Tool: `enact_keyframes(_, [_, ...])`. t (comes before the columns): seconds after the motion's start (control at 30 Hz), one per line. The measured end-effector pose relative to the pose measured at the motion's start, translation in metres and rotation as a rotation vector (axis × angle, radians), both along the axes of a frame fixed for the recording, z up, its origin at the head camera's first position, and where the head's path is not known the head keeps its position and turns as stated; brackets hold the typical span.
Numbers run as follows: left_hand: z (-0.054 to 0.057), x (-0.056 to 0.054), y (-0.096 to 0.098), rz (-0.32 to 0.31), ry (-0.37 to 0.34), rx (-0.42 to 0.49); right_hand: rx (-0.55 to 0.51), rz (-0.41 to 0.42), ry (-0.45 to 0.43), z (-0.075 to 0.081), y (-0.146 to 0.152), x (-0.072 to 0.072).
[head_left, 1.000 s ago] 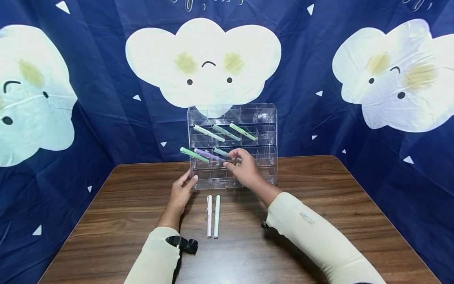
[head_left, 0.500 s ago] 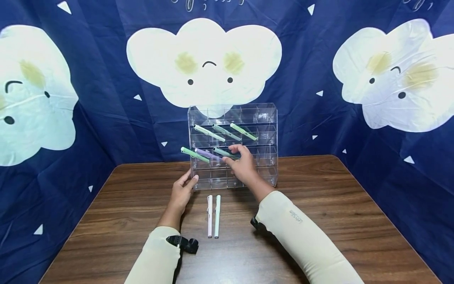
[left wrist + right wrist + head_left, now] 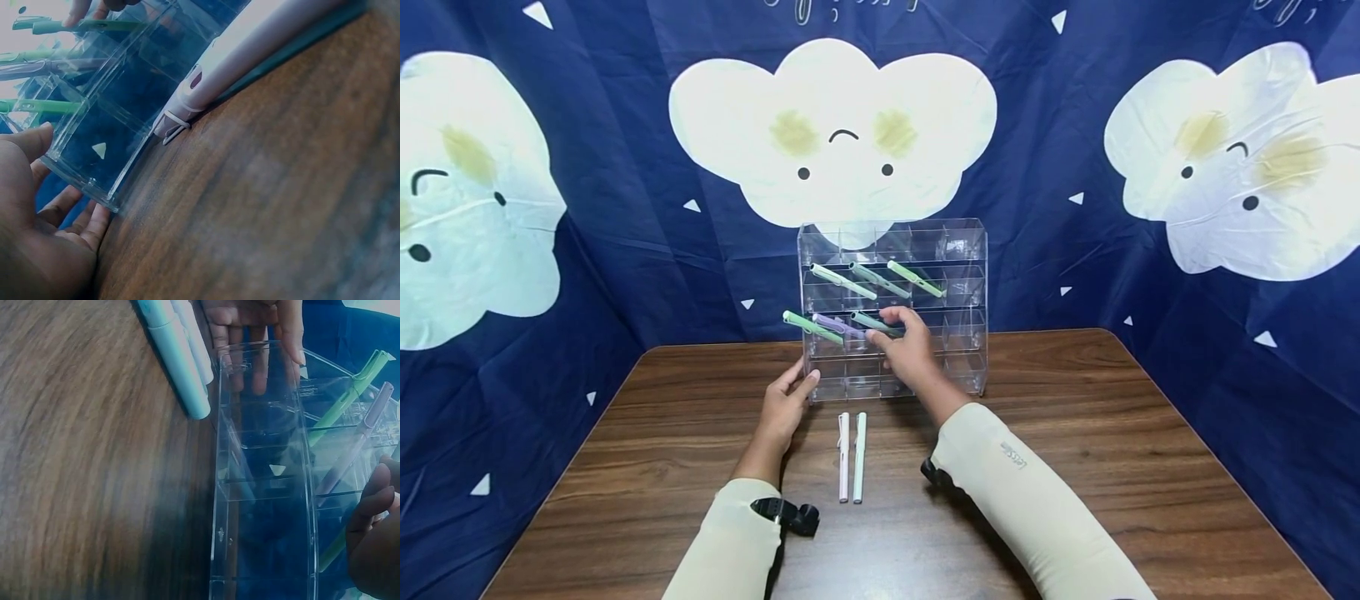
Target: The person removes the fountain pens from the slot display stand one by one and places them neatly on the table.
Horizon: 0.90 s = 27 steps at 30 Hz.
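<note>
Grey-green pen (image 3: 865,320) is jutting slantwise from the clear rack (image 3: 966,292), between the thumb and index finger of your right hand (image 3: 912,350).
The angles are not showing whether they're pinching; you're probably handling something light, stiff and slick, best held mid-barrel. Your left hand (image 3: 784,404) is gripping the rack's side, thumb in front, fingers behind.

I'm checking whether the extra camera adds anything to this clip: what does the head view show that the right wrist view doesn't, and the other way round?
Only the head view: the left sleeve, right sleeve and black device on the left sleeve.

Only the right wrist view: several fingertips of the left hand, seen through the clear rack.

Both: that rack, part of each of the two hands, including the right hand, the green pen and purple pen in the rack, and two loose pens on the table.
</note>
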<state>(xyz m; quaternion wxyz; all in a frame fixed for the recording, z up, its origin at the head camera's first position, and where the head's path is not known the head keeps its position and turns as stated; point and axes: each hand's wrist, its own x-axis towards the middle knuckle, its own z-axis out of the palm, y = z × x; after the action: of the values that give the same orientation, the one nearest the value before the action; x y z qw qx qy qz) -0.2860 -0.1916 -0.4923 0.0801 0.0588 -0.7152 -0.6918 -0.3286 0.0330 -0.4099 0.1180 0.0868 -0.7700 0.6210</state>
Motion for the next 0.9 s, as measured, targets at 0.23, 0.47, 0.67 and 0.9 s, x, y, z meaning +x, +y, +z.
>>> enact_keyframes(0.23, [0.0008,0.0009,-0.0009,0.001,-0.002,-0.004,-0.006,-0.001,0.006,-0.0004,-0.0013,-0.0022])
enact_keyframes(0.47, [0.0004,0.0001,-0.0012,0.000,-0.009,-0.010,0.002,-0.001,0.005,-0.0025,-0.0026,-0.0025])
enact_keyframes(0.67, [0.0011,0.0002,-0.0012,-0.012,-0.017,-0.025,0.015,-0.004,0.014,-0.0022,-0.0041,-0.0033])
enact_keyframes(0.9, [0.0031,0.0017,0.0006,-0.009,0.003,-0.009,0.093,-0.011,0.030,-0.0023,-0.0050,-0.0062])
